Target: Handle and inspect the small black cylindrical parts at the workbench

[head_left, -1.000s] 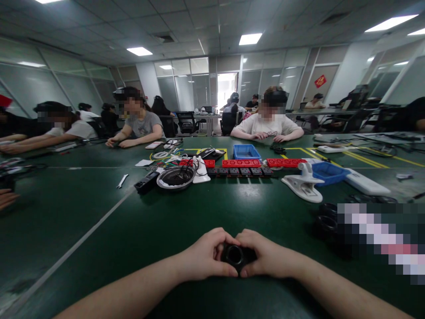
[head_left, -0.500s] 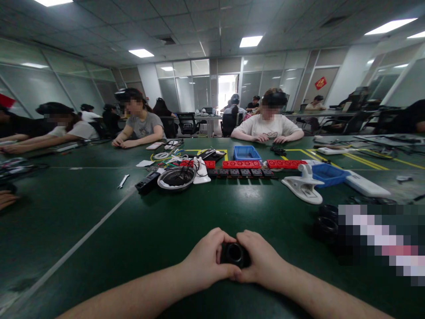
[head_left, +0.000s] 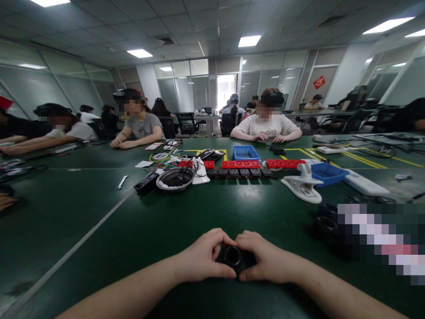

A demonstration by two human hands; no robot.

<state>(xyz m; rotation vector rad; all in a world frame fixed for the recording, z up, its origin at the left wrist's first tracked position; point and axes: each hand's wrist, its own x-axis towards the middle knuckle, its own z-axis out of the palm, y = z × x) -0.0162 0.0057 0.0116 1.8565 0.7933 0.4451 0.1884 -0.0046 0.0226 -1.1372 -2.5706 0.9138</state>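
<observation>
Between my two hands, near the front edge of the green table (head_left: 179,212), is a black round part (head_left: 232,255) with a round opening facing up. My left hand (head_left: 206,256) curls round its left side, thumb in front and fingers behind. My right hand (head_left: 262,257) wraps its right side, fingertips meeting those of the left hand at the back. The lower part of the black object is dark and hard to make out.
A metal bowl (head_left: 175,179), a black box (head_left: 146,183), a white clip stand (head_left: 303,186), red strips (head_left: 239,164) and blue trays (head_left: 246,153) lie farther back. A wrench (head_left: 122,182) is at the left, black round parts (head_left: 327,223) at the right. People sit across the table.
My right hand has opened slightly and shifted right along the black part, showing more of it. The round opening has moved slightly left and down.
</observation>
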